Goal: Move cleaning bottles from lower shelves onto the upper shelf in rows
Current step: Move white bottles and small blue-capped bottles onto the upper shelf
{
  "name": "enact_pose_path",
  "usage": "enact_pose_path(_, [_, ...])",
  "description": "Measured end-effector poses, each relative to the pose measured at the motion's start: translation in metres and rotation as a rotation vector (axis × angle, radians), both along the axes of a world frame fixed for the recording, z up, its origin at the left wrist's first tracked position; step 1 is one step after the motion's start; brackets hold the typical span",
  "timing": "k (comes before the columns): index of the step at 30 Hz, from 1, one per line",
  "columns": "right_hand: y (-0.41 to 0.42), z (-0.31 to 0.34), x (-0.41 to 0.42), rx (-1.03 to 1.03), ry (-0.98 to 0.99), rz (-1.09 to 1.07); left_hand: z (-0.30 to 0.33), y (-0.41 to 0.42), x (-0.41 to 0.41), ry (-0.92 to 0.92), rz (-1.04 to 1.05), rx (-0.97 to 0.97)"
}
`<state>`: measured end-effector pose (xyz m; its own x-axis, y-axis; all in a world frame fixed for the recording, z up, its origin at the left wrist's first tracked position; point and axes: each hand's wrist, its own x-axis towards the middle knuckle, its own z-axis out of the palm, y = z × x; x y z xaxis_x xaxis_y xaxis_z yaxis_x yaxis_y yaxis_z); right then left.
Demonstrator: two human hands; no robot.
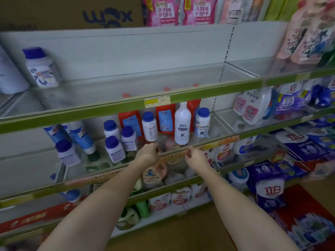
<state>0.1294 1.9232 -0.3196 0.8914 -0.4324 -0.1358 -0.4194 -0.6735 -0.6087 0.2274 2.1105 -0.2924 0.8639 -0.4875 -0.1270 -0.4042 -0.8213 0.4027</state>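
One white bottle with a blue cap (42, 68) stands on the upper glass shelf (108, 105) at the far left. On the shelf below stand several white blue-capped bottles (149, 126) and a taller all-white bottle (182, 124). My left hand (147, 153) hovers at the front edge of that lower shelf, fingers curled, holding nothing. My right hand (194, 155) is beside it with curled fingers, also holding nothing. Both hands are just below the bottles and touch none of them.
Red detergent jugs (165, 117) stand behind the bottles. Blue-labelled bottles (81, 136) lean at the left. Detergent bags (299, 98) and jugs fill the right bay and lower shelves. Pink pouches (164, 11) and a cardboard box (107, 13) sit above.
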Motion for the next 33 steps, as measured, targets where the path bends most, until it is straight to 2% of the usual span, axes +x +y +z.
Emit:
enact_pose_path(8, [-0.033,-0.005,0.032,-0.041,0.009,-0.024,-0.018,-0.038,0.021,0.072,0.013,-0.095])
enact_pose_path(13, [-0.041,-0.011,0.042,0.031,-0.055,-0.141,-0.03,-0.057,0.031,0.086,-0.05,-0.162])
enact_pose_path(19, [-0.049,-0.019,0.06,0.075,-0.12,-0.118,-0.046,-0.077,0.047,0.112,-0.035,-0.2])
enact_pose_path(28, [-0.079,-0.026,0.104,0.139,-0.03,0.027,-0.051,-0.09,0.075,0.176,0.044,-0.115])
enact_pose_path(33, [-0.082,-0.027,0.134,0.263,-0.048,0.036,-0.092,-0.089,0.112,0.163,0.096,-0.072])
